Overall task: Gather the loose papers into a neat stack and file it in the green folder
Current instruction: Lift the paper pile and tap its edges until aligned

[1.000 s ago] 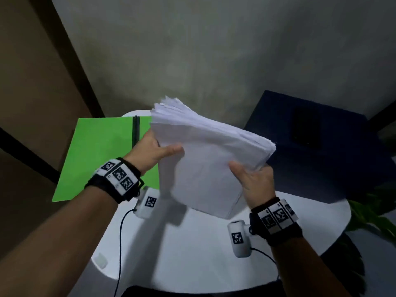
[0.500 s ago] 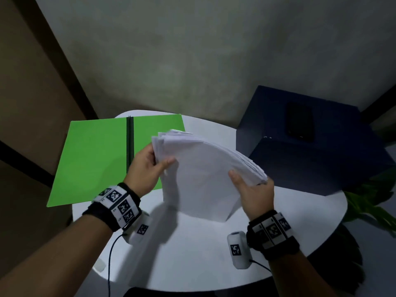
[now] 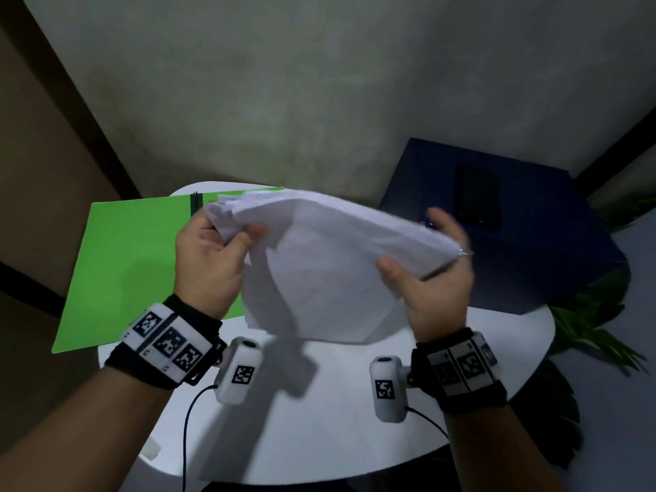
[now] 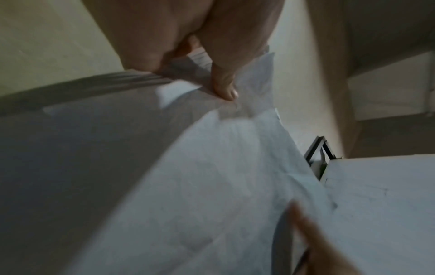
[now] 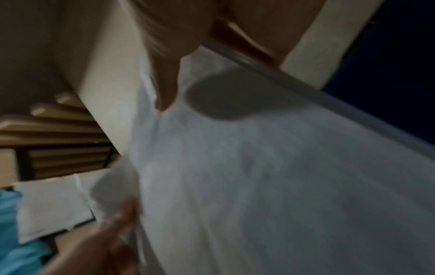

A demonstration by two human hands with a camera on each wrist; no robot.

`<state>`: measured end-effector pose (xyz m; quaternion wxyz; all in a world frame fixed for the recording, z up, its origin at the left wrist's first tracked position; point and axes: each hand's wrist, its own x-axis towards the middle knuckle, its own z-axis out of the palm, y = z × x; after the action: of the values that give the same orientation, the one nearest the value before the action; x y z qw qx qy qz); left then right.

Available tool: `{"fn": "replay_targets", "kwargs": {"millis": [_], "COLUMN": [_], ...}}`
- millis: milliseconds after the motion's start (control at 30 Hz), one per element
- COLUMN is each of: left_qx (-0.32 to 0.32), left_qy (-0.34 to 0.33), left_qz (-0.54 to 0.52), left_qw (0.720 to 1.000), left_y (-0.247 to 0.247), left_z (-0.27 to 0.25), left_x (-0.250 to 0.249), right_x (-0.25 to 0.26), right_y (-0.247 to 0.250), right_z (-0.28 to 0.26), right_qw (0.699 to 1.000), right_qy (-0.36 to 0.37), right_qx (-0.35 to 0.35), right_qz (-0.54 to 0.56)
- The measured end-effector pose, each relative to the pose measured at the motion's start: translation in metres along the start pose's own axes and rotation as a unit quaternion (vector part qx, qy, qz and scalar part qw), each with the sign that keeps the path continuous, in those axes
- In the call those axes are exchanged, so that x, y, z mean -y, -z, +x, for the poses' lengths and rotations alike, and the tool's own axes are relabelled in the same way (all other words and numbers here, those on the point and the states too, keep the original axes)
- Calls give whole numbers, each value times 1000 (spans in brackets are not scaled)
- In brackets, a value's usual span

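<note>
We are holding the paper stack up over the white table, left hand pinching its left corner between thumb and fingers, right hand gripping the right edge, thumb on top. Green folder is lying open on the table at left, just behind the stack.

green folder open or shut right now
Open: the green folder lies spread flat on the table, its black spine exposed between both covers.
</note>
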<state>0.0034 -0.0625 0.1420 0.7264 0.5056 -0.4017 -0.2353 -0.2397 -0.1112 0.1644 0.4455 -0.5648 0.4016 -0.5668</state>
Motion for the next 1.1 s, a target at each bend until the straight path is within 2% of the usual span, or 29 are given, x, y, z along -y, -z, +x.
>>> {"fn": "replay_targets", "kwargs": {"millis": [100, 167, 233, 333, 433, 567, 633, 700, 833, 900, 1000, 1100], "left_qx": [17, 60, 79, 12, -33, 75, 111, 119, 64, 55, 43, -5], "left_qy": [28, 92, 116, 28, -20, 115, 127, 127, 155, 165, 142, 120], "left_qz": [-26, -9, 55, 161, 157, 125, 141, 112, -1, -32, -48, -52], "left_qw": [999, 994, 989, 986, 987, 983, 975, 978, 986, 984, 988, 991], "left_y": [2, 11, 17, 7, -2, 9, 8, 2, -5, -8, -17, -26], "left_z": [5, 8, 8, -1, -18, -31, -33, -28, -13, -8, -3, 4], "left_x": [2, 12, 25, 25, 23, 53, 59, 56, 42, 38, 30, 28], "right_x": [-13, -17, -16, -16, -24, -46, -53, -56, -44, -37, -26, -19], "right_y": [-4, -8, -11, -12, -14, -13, -13, -14, -15, -15, -20, -24], "right_z": [5, 3, 3, 1, -10, -24, -24, -21, -13, -10, -5, 0], "right_qw": [997, 997, 997, 998, 996, 991, 986, 984, 988, 994, 998, 997], "right_qy": [-69, -76, -73, -48, -55, -124, -160, -172, -144, -96, -51, -25], "right_qx": [13, 15, 16, -23, -65, -39, -40, -41, -46, -39, -43, -74], "right_qz": [-11, -19, -22, -23, -19, -42, -39, -36, -32, -30, -9, 11]}}
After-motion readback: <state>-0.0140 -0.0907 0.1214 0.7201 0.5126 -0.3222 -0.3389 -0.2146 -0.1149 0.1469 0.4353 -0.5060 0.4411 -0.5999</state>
